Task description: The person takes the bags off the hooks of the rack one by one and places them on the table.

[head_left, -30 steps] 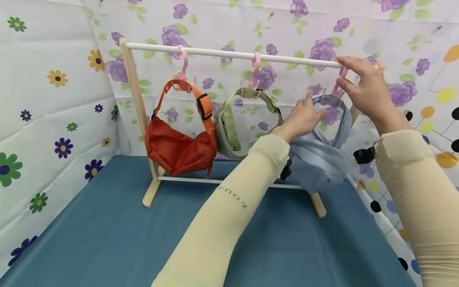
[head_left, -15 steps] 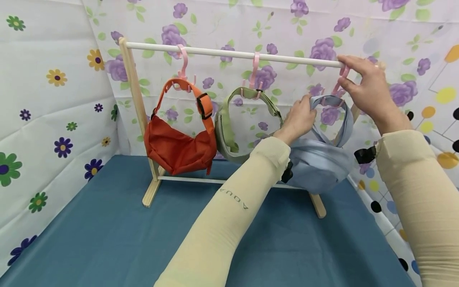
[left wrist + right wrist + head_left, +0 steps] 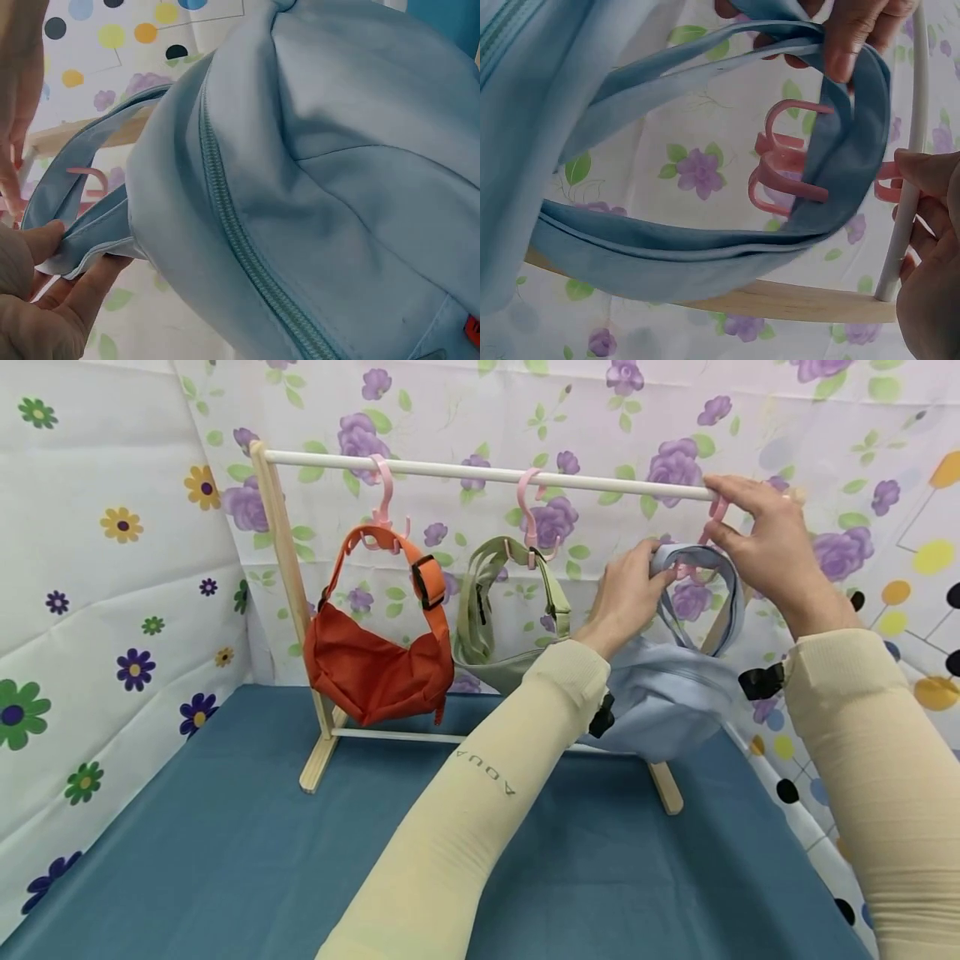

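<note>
two bare hands work at the far end of a small clothes rack where a pale blue bag (image 3: 667, 702) hangs in the air, below the white top rod (image 3: 465, 470) and in front of the rack's right side. the left hand (image 3: 622, 597) pinches the bag's strap (image 3: 733, 602) between thumb and fingers, holding it near the top of its loop. the right hand (image 3: 772, 543) is higher up, its fingers over the rod and its thumb against a pink hook (image 3: 718, 512), gripping the two together. in the right wrist view, the hook's curved prongs (image 3: 787, 180) sit inside the strap loop — whether they bear the strap's weight, i cannot tell. the left wrist view is mostly soft blue cloth crossed by a zipper (image 3: 225, 202).

farther along the rod, a green bag (image 3: 495, 672) hangs by its strap from a second pink hook (image 3: 529, 514), partly hidden behind the left forearm. beyond it, an orange-red bag (image 3: 375, 664) hangs from a third pink hook (image 3: 384, 493), close to the wooden upright (image 3: 279, 543). the rack stands on a blue-covered table (image 3: 285, 860) — behind it is a white backdrop (image 3: 450, 410) printed with purple flowers. the person's sleeves (image 3: 450, 810) are cream.
</note>
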Available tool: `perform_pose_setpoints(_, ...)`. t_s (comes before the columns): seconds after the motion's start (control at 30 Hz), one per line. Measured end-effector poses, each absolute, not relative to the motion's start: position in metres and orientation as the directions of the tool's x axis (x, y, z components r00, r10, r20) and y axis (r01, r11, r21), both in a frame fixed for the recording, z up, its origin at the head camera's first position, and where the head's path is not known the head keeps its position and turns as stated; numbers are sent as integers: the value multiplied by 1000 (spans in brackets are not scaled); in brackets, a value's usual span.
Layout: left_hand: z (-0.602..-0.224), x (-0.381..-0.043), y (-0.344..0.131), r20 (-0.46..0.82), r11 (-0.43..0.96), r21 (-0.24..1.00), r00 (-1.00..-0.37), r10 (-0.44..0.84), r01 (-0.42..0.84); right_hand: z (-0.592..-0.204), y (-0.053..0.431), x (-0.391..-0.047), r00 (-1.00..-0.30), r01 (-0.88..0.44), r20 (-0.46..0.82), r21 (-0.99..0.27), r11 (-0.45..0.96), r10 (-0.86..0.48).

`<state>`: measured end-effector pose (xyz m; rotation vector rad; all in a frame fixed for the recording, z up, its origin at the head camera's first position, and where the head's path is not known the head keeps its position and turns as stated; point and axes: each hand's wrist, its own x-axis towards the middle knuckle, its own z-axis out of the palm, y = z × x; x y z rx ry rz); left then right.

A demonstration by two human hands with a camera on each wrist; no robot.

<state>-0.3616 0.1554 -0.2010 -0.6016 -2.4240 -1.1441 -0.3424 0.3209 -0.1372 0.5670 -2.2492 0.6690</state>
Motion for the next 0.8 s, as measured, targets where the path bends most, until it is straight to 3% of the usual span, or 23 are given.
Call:
perform_pose_setpoints(0.57, -197, -343, 142, 539, 498, 643, -806, 244, 581, -137, 317, -341, -676, -540, 714, -311, 782, -183)
perform_pose_setpoints(0.8, -201, -331, 133, 559, 505, 598, -775, 294, 622, -136, 321, -340, -704, -535, 681, -324, 780, -201)
